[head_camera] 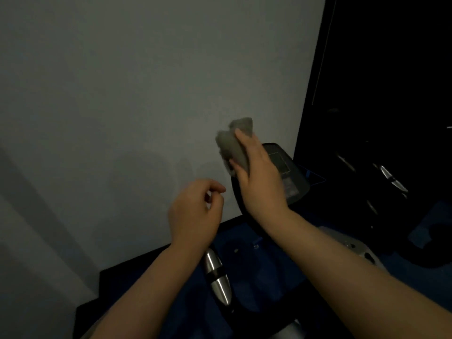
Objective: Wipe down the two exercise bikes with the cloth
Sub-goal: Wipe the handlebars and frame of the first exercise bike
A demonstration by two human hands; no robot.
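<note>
My right hand (259, 174) grips a grey cloth (233, 145), bunched and sticking up above my fingers, at the left edge of the exercise bike's dark console (286, 165). The console screen shows just right of my hand. My left hand (195, 211) hovers lower and to the left, fingers loosely curled, holding nothing. A chrome handlebar grip (217, 277) of the bike lies below my left wrist. The room is dim and much of the bike is hidden by my arms.
A plain grey wall (146, 94) fills the left and centre. A dark mirror or panel (379, 94) stands at the right, with chrome parts of another machine (391, 177) showing in it. Blue floor (440, 277) lies below.
</note>
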